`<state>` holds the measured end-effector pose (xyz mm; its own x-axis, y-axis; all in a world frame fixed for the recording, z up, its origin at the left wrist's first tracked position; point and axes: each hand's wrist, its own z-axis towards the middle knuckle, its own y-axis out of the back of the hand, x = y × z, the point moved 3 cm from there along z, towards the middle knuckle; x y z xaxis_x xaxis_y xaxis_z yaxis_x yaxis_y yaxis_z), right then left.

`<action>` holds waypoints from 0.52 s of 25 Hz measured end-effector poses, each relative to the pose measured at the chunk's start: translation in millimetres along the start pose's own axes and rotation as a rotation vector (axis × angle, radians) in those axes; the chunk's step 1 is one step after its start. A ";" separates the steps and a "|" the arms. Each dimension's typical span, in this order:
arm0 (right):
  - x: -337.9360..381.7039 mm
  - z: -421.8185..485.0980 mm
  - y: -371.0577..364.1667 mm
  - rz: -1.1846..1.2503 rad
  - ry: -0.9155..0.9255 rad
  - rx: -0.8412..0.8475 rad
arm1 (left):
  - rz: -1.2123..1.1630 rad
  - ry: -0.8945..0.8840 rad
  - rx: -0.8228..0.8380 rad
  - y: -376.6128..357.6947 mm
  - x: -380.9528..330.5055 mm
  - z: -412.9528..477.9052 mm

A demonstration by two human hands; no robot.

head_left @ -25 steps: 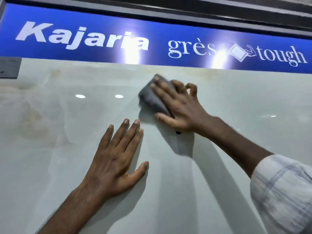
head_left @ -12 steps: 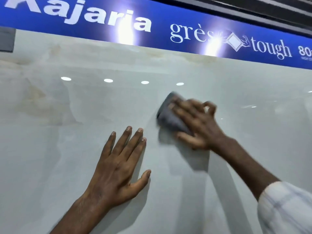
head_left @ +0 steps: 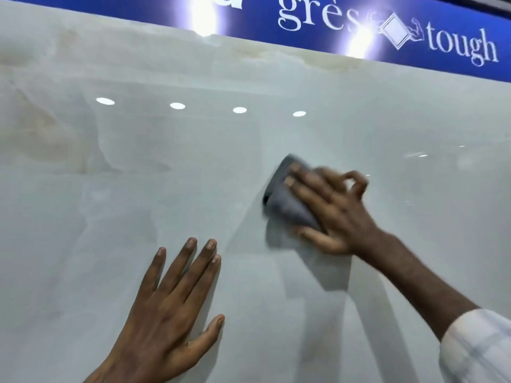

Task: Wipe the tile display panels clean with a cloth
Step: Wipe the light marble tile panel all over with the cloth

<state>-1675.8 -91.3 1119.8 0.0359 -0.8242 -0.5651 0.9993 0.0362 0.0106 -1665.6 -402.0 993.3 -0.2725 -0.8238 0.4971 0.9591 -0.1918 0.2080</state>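
Left hand flat on tile panel; right hand, fingers straight, atop grey cloth

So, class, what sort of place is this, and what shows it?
Probably a tile showroom: a large glossy marble-look panel sits below a blue brand sign, with ceiling spotlights mirrored in it.
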 end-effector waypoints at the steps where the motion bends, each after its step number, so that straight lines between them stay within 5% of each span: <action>1: -17.2 5.3 1.2 -0.010 -0.200 -0.033 | 0.004 0.021 0.010 -1.5 -3.7 -2.4; 3: -4.9 3.1 -1.5 0.055 -0.422 -0.098 | 0.004 0.052 0.033 -4.1 -15.4 -9.3; 4: 20.9 -5.8 -4.9 0.102 -0.359 -0.127 | 0.004 0.058 0.048 -6.1 -22.0 -14.9; 8: 88.3 -54.3 -3.9 0.223 0.315 -0.033 | 0.050 0.055 0.090 -11.8 -42.0 -41.8; 13: -10.1 -32.9 -6.0 0.111 -0.211 -0.111 | 0.066 0.127 0.109 -15.8 -51.0 -48.4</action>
<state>-1682.6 -64.6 1098.3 0.1591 -0.9108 -0.3811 0.9820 0.1859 -0.0344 -1663.1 -382.8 923.9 -0.1909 -0.8947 0.4038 0.9588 -0.0817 0.2722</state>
